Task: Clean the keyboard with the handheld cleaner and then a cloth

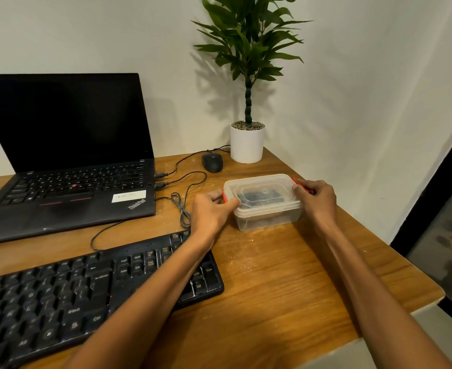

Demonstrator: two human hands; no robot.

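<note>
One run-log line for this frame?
left hand: grips left clip | right hand: grips right clip | box: lid on | keyboard: dusty

On the desk (286, 283), the keyboard (86, 296) fills the lower left of the frame, the laptop (67, 193) behind it. Right of both, mid-frame, sits a lidded box (265, 206), the left hand (211, 211) gripping its left end and the right hand (316, 198) its right end. Behind the box lies the mouse (212, 162), the potted plant (247, 142) just right of that. Cables (181, 209) loop between laptop and box.
</note>
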